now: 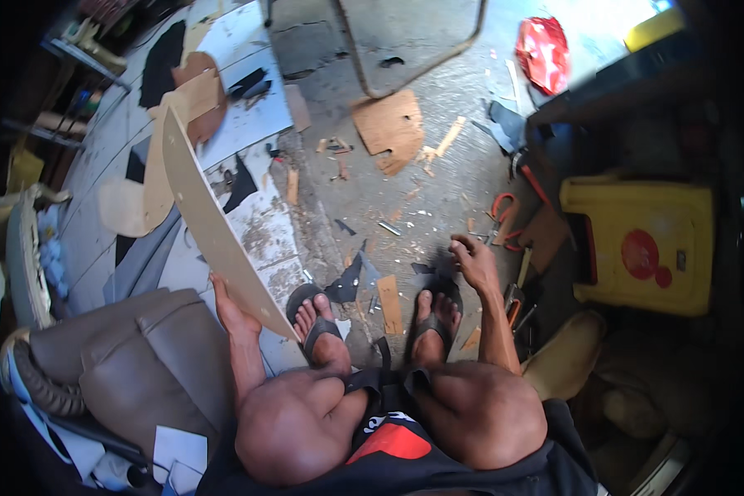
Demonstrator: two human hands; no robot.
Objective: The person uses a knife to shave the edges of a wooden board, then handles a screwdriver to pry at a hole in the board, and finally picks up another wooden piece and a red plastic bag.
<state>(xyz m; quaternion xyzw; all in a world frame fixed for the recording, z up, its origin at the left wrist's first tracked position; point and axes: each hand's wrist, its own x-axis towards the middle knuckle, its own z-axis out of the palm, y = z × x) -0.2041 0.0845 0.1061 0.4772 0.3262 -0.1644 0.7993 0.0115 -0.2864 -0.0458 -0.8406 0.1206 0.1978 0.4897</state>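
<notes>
My left hand (236, 311) holds a long curved beige board (202, 211) near its lower end. The board stands tilted on edge, with a few small round marks along its face, and its lower tip is beside my left sandal (307, 307). My right hand (476, 263) hangs over the floor in front of my right foot, its fingers loosely bent and apart, with nothing seen in them. Nearest to it is a pair of scissors with orange-red handles (503, 207). Several hand tools (514, 307) lie to the right of my right forearm.
A yellow plastic stool (694, 248) lies at the right. Wood scraps, including a brown plywood piece (393, 128), and dark material offcuts litter the floor. A red shiny object (543, 54) is at the back. A bent metal leg (364, 74) stands ahead. Brown upholstery (149, 355) is at my left.
</notes>
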